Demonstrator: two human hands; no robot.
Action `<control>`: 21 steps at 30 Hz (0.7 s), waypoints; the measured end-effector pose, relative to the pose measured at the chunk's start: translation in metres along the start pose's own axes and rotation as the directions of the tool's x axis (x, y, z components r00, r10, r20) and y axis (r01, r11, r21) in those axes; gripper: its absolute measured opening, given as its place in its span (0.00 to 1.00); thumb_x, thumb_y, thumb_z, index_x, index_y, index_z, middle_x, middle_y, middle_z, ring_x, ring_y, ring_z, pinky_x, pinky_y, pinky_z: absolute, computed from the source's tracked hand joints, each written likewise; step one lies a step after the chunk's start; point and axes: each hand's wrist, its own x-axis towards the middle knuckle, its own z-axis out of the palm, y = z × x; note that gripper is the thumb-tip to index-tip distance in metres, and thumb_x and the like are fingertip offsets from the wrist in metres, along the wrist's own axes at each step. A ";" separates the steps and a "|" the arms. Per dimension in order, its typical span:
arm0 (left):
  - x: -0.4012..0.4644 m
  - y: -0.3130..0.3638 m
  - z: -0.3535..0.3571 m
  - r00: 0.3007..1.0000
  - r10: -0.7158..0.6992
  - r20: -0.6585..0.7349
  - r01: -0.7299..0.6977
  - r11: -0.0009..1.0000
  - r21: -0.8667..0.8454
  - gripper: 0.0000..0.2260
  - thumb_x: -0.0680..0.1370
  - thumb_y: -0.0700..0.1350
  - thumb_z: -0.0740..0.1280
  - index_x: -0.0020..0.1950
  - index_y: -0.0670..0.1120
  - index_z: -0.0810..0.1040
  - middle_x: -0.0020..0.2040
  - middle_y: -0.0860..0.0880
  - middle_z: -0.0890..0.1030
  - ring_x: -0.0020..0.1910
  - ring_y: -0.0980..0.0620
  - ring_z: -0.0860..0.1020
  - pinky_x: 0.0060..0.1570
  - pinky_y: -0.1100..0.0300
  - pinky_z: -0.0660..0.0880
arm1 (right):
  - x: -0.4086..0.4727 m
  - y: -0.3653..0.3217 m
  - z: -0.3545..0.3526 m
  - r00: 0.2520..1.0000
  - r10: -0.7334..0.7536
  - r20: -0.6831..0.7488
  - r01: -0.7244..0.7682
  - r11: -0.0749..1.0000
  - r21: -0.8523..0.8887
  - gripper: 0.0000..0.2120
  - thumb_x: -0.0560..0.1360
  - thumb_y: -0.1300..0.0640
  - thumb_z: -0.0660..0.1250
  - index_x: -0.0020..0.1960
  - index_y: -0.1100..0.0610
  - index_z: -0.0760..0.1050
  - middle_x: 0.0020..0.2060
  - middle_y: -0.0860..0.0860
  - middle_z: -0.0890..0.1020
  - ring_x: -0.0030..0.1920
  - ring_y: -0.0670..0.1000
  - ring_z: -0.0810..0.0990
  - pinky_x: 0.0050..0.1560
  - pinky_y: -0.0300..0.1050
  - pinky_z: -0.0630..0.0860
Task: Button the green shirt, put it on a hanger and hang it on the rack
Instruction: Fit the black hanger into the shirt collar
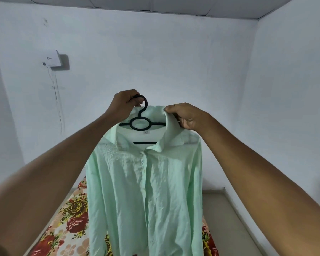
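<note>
The pale green shirt (144, 191) hangs in the air in front of me, its front placket buttoned down the middle. It sits on a black plastic hanger (139, 122) whose bar shows inside the open collar. My left hand (123, 105) grips the hanger's round hook at the top. My right hand (187, 116) pinches the right side of the shirt's collar, just right of the hanger. No rack is in view.
A bed with a red and yellow floral sheet (70, 224) lies below the shirt. White walls stand ahead and to the right. A small white box (53, 59) with dangling wires is fixed on the wall at upper left. Bare floor (227, 218) runs along the right.
</note>
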 end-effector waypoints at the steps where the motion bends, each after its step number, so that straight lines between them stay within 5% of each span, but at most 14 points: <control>1: 0.001 0.000 0.001 1.000 0.002 0.004 -0.002 1.000 0.009 0.06 0.83 0.43 0.67 0.48 0.45 0.82 0.44 0.47 0.85 0.40 0.65 0.80 0.39 0.75 0.69 | 0.001 0.002 0.000 1.000 -0.019 0.010 0.020 0.998 -0.053 0.03 0.80 0.59 0.71 0.48 0.55 0.83 0.45 0.53 0.83 0.45 0.52 0.81 0.47 0.47 0.76; 4: 0.001 -0.002 0.002 1.000 0.008 -0.010 -0.007 1.000 0.031 0.06 0.83 0.43 0.67 0.48 0.45 0.82 0.44 0.47 0.84 0.41 0.57 0.80 0.36 0.74 0.69 | -0.002 0.003 0.000 0.992 -0.118 0.051 0.124 0.981 -0.151 0.03 0.81 0.56 0.70 0.51 0.53 0.83 0.47 0.52 0.83 0.46 0.50 0.81 0.49 0.46 0.77; 11: 0.001 -0.006 -0.006 0.996 0.007 -0.092 -0.005 1.000 0.013 0.06 0.83 0.42 0.68 0.47 0.45 0.82 0.38 0.49 0.80 0.33 0.57 0.73 0.34 0.70 0.68 | -0.004 0.027 -0.029 0.976 -0.213 0.036 0.208 0.885 -0.416 0.19 0.80 0.40 0.69 0.58 0.55 0.84 0.53 0.48 0.86 0.51 0.47 0.84 0.52 0.41 0.79; 14: 0.002 -0.009 -0.015 0.993 0.010 -0.117 -0.010 1.000 0.005 0.06 0.83 0.42 0.67 0.48 0.44 0.82 0.39 0.48 0.81 0.36 0.57 0.75 0.39 0.69 0.70 | -0.006 0.045 -0.043 0.978 -0.171 0.117 0.207 0.759 -0.617 0.16 0.76 0.48 0.76 0.53 0.61 0.83 0.45 0.49 0.83 0.44 0.49 0.80 0.44 0.43 0.76; 18: 0.002 -0.010 -0.020 0.994 -0.003 -0.112 0.001 1.000 -0.017 0.06 0.83 0.41 0.68 0.48 0.43 0.83 0.38 0.49 0.80 0.36 0.58 0.76 0.40 0.69 0.71 | -0.006 0.065 -0.049 0.985 -0.164 0.051 0.160 0.771 -0.616 0.27 0.68 0.49 0.78 0.45 0.73 0.74 0.36 0.56 0.70 0.36 0.51 0.67 0.37 0.45 0.62; 21: -0.001 -0.007 -0.022 0.995 -0.003 -0.104 0.003 1.000 -0.003 0.06 0.82 0.41 0.68 0.47 0.44 0.82 0.36 0.50 0.79 0.31 0.64 0.73 0.36 0.73 0.69 | -0.002 0.071 -0.053 0.988 -0.141 0.055 0.145 0.775 -0.615 0.28 0.69 0.47 0.82 0.45 0.71 0.76 0.35 0.56 0.70 0.37 0.52 0.68 0.39 0.49 0.66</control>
